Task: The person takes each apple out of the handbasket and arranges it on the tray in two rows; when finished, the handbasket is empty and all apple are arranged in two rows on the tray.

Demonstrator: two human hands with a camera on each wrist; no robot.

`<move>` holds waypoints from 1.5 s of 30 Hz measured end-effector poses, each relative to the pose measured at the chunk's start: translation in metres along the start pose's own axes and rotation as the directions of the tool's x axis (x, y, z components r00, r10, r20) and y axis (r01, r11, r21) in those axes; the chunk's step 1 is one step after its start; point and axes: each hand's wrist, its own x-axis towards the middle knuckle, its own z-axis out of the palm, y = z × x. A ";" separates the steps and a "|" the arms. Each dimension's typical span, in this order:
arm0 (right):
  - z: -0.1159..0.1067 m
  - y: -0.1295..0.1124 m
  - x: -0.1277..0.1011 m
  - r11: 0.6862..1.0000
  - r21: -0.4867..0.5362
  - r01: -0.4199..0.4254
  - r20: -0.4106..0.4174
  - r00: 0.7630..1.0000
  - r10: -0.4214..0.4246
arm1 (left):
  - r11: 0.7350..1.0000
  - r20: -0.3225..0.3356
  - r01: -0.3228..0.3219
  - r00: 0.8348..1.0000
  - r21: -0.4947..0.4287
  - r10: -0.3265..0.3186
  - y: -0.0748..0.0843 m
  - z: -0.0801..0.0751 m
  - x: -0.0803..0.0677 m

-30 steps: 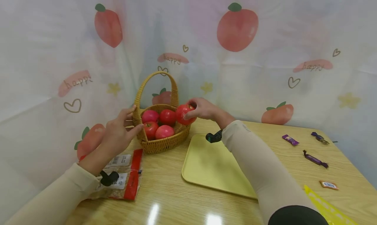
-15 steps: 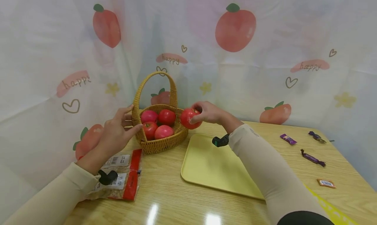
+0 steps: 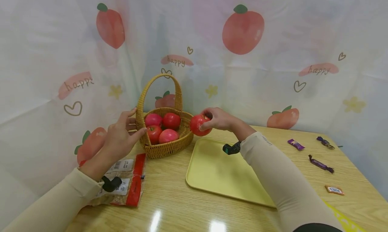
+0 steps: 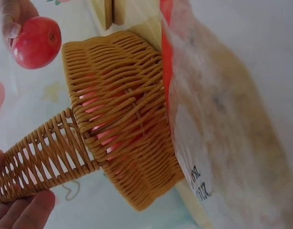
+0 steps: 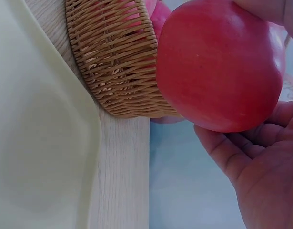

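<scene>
Head cam: right hand [image 3: 219,119] is gripping a round red apple [image 3: 200,125], carrying it out past the woven wicker basket [image 3: 165,147] rim twd the pale yellow tray [image 3: 218,171]. Left hand [image 3: 121,137] is steadying the basket w/ relaxed fingers. Left wrist: apple [image 4: 36,42] is clearing the rim. Right wrist: fingers are wrapping the apple [image 5: 217,67].

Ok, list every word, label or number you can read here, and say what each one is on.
"happy" on the pink shapes printed on the backdrop cloth.
White labels on the red-edged bag by the left hand: a barcode and print, too small to read.
Orange candy wrapper: blue mark, too blurred to read.
Purple candy wrappers: no legible text.
Apple in the right hand and basket: no text.
</scene>
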 end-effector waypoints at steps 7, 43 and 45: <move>-0.002 0.003 -0.006 1.000 -0.008 -0.004 0.007 1.000 0.004 | 1.000 -0.037 -0.012 0.999 0.003 0.012 0.004 0.002 -0.003; 0.035 0.045 -0.013 0.975 -0.210 -0.072 0.029 0.996 0.080 | 0.999 -0.058 -0.014 0.998 0.029 0.016 0.007 0.006 -0.005; 0.036 0.045 -0.013 0.973 -0.219 -0.072 0.031 0.996 0.080 | 0.999 -0.057 -0.011 0.998 0.030 0.013 0.007 0.005 -0.004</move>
